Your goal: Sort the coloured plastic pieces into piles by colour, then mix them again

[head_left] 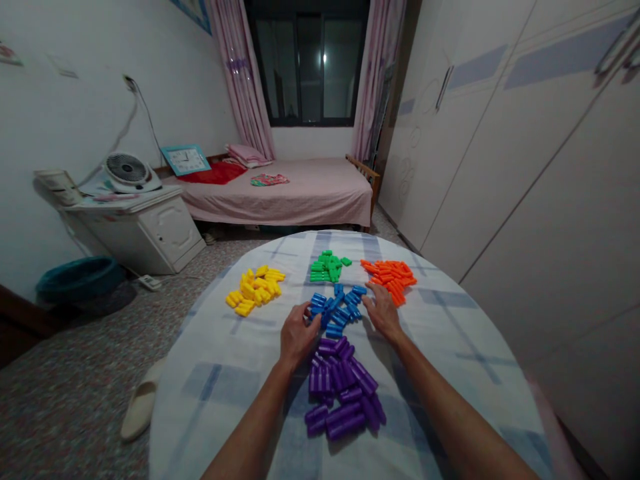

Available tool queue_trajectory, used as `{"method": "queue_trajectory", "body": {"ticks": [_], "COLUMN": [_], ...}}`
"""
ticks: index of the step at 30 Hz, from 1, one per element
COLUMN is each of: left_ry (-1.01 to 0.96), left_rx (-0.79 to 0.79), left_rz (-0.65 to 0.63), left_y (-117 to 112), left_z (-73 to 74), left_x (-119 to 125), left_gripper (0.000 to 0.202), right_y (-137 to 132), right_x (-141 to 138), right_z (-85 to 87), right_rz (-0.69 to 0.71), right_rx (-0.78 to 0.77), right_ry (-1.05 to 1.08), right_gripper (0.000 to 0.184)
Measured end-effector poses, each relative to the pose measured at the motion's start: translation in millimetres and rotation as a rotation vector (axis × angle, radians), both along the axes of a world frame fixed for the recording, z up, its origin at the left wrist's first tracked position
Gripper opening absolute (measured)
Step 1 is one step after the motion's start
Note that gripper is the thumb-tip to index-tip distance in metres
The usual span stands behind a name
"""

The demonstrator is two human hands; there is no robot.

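A loose pile of blue plastic pieces (336,312), short and ridged like small tubes, lies in the middle of the table. My left hand (299,335) rests at the pile's left edge, thumb and fingers apart and touching or nearly touching the blue pieces. At the right edge is my right hand (382,311), its fingers curved and spread, with nothing visible in them. Nearest me, between my forearms, sits a heap of larger purple pieces (345,380). Behind the blue pile are green pieces (327,267), with orange pieces (393,275) to the right and yellow pieces (256,289) to the left.
The round table wears a white and blue checked cloth (210,427). Beyond it stand a bed (320,197) and, at left, a white cabinet (167,230) with a fan (127,170). Wardrobe doors (480,133) line the right side. A slipper (143,403) lies on the floor.
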State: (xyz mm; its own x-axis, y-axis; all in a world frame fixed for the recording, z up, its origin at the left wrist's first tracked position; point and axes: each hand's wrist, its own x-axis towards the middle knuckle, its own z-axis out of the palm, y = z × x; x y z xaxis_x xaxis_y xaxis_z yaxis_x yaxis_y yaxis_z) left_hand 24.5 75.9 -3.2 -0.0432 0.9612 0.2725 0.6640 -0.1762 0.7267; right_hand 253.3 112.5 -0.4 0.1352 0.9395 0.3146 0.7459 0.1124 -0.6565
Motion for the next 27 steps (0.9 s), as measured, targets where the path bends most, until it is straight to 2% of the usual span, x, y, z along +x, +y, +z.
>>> {"method": "queue_trajectory", "body": {"ticks": [2, 4, 9, 12, 17, 21, 24, 27], "left_ry": [0.009, 0.026, 0.066, 0.084, 0.079, 0.019, -0.084, -0.135], "left_rx": [0.112, 0.150, 0.073, 0.062, 0.015, 0.024, 0.009, 0.028], "left_rz": [0.079, 0.103, -0.059, -0.076, -0.095, -0.178, -0.152, -0.097], "left_y": [2.8, 7.7, 21.4, 27.6, 38.4, 45.9, 46.2, 39.6], "left_z": [-6.2, -14.2, -34.6, -38.7, -30.6, -21.3, -13.5, -5.1], "left_x": [-0.5, 1.1, 13.4, 22.8, 31.4, 33.3, 31.1, 18.8], "left_gripper": [0.034, 0.037, 0.041, 0.043, 0.049, 0.044, 0.042, 0.038], "right_y": [11.0, 17.4, 23.3, 33.0, 47.2, 38.0, 25.9, 10.9], "right_x": [-1.1, -5.8, -17.9, -21.3, -31.3, -38.7, -33.1, -17.5], "right_z": [-5.6, -10.5, -13.8, -11.8, -8.9, -0.8, 5.7, 5.9], "right_rz": [0.013, 0.052, 0.183, 0.201, 0.268, 0.344, 0.273, 0.150], "right_rx": [-0.006, -0.028, -0.077, -0.081, -0.125, -0.137, -0.113, -0.102], "right_ry": [-0.001, 0.005, 0.030, 0.036, 0.053, 0.083, 0.110, 0.124], "right_gripper": [0.043, 0.043, 0.044, 0.044, 0.040, 0.036, 0.040, 0.042]}}
